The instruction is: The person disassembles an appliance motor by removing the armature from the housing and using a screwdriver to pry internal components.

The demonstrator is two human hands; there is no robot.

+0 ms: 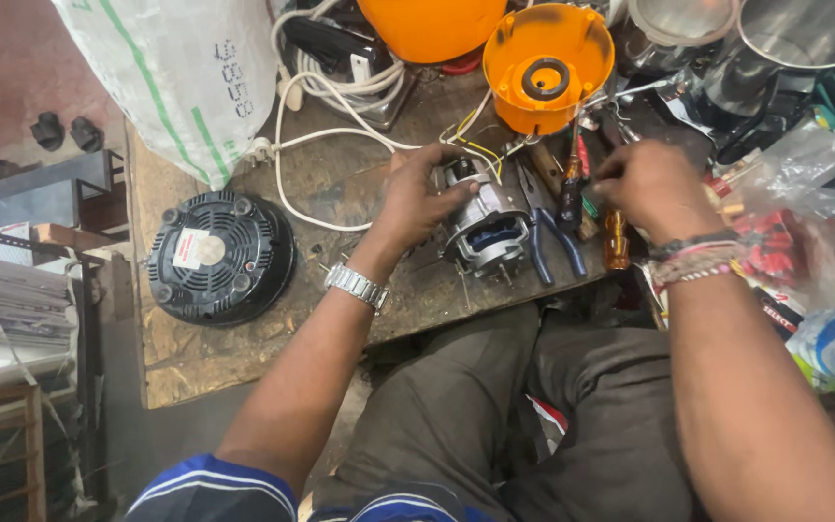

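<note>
2 hands work at the bench (195, 358). The left hand (417, 198) grips the grey motor (485, 227), fingers wrapped over its upper end; the motor lies mid-bench, long axis running 11 to 5 o'clock. The right hand (654, 188) sits at 3 o'clock from it, fingers curled near a red-handled screwdriver (577, 179); whether they hold anything I cannot tell. Blue-handled pliers (548, 227) lie between them. The left hand is nearer.

Soft, even light, weak shadows, mild glare on the steel pots (804, 34); right hand (654, 188) motion-blurred, edges slightly bowed
</note>
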